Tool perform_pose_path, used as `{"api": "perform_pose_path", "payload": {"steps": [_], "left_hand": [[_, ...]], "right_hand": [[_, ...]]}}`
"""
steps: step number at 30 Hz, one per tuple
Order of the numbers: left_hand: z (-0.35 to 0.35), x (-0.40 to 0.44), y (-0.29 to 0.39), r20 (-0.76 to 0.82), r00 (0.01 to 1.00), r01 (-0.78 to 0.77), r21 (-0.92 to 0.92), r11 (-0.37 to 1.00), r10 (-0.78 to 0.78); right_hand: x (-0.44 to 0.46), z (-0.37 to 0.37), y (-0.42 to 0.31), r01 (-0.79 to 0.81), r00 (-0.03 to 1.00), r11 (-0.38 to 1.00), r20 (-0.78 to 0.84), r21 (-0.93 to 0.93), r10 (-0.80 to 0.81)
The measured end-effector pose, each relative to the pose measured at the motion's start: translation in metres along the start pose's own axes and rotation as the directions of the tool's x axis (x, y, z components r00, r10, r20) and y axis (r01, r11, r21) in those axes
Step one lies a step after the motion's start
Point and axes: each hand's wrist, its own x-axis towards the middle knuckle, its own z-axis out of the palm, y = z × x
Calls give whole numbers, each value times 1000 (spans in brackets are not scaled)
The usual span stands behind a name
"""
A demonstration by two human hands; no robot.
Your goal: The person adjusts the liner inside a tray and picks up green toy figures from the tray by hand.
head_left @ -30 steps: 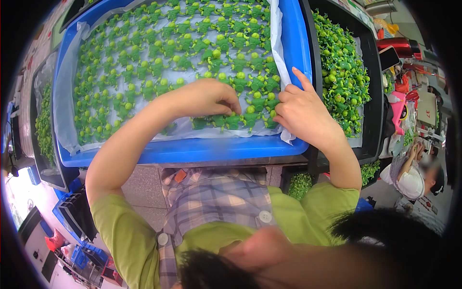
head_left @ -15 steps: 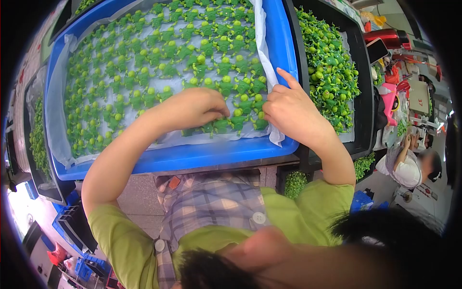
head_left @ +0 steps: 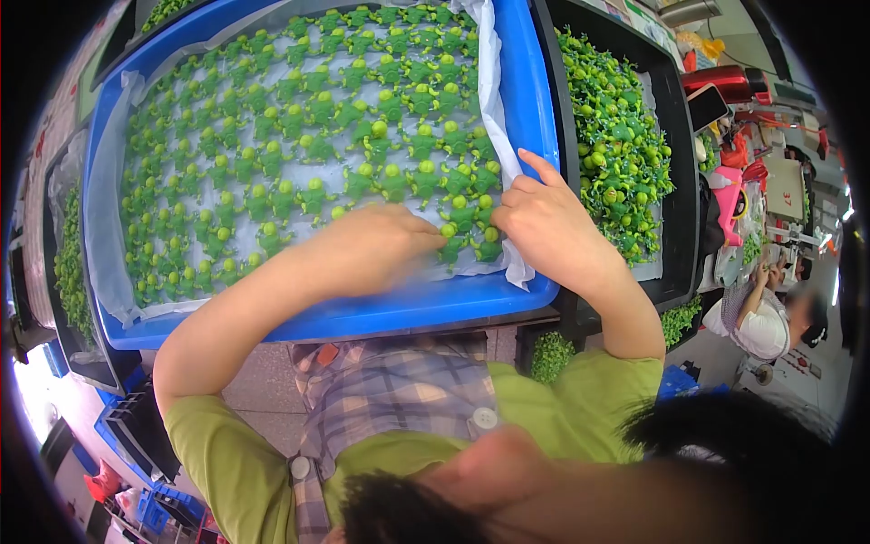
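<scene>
A blue tray (head_left: 530, 82) lined with white sheeting (head_left: 489, 82) holds many small green turtle-like figures (head_left: 313, 145) with yellow-green round heads, set out in rows. My left hand (head_left: 376, 249), slightly blurred, reaches over the tray's near side. Its fingers are pinched at a turtle-like figure (head_left: 449, 232) in the near right corner. My right hand (head_left: 553, 218) rests at the right rim, index finger stretched out and the others curled. Those curled fingertips touch the edge of the liner beside the figures; what they hold, if anything, is hidden.
To the right, a black tray (head_left: 684, 181) holds a heap of green figures (head_left: 616, 145). Another dark tray with green pieces (head_left: 72, 263) stands left. A phone (head_left: 707, 107) and a pink object (head_left: 728, 204) lie farther right, near a seated person (head_left: 761, 317).
My left hand has shifted toward the near right corner, with its fingers now at a different turtle-like figure. My right hand stays at the rim. The whole view has shifted slightly.
</scene>
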Motion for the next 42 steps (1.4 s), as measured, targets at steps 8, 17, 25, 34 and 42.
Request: {"api": "perform_pose_path", "payload": {"steps": [8,17,25,34,42], "left_hand": [[4,-7,10,26,999,-23,97,995,20],[-1,-7,11,123,992,2,110,994,-16],[3,-9,9,93,996,4,124,992,-16],[-8,-8,15,170,984,28,110,994,-47],[-47,-11,-37,-429,876,334,208,919,-221]], "right_hand": [[0,-2,-3,-37,999,999,-22,-35,36],[2,-11,-7,-106,992,984,-78,-146,95],[6,2,-3,-68,991,982,-129,-177,46],[6,-8,-3,-146,988,971,18,-191,152],[7,-4,-2,-121,984,987,-143,-108,105]]}}
